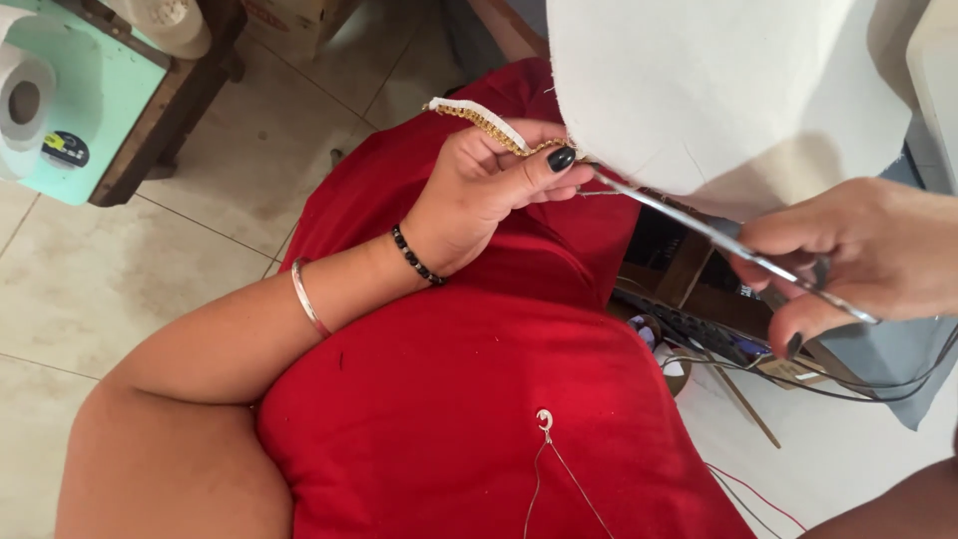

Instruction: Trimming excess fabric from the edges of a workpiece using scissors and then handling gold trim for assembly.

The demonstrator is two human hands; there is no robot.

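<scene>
Trim work at the cloth edge, step in hand looks like feeding or picking at the seam where gold trim meets fabric. Left hand (489, 190) is closed in a pinch: thumb and fingers grip the gold beaded trim (489, 122) on its white tape, which runs up over the knuckles, pinch point touching the lower left edge of the cream cloth (718, 90). Cloth hangs over the red-clothed lap (469, 399), not on any bench. Long metal tool (699, 225), tweezers or thin scissors, can't tell which, runs from that pinch point down to the right hand (858, 260), which is closed around its handle end. Tip sits right at the trim/cloth junction. My read: next move needs a steady left pinch and fine tip control, thumb is very close.
</scene>
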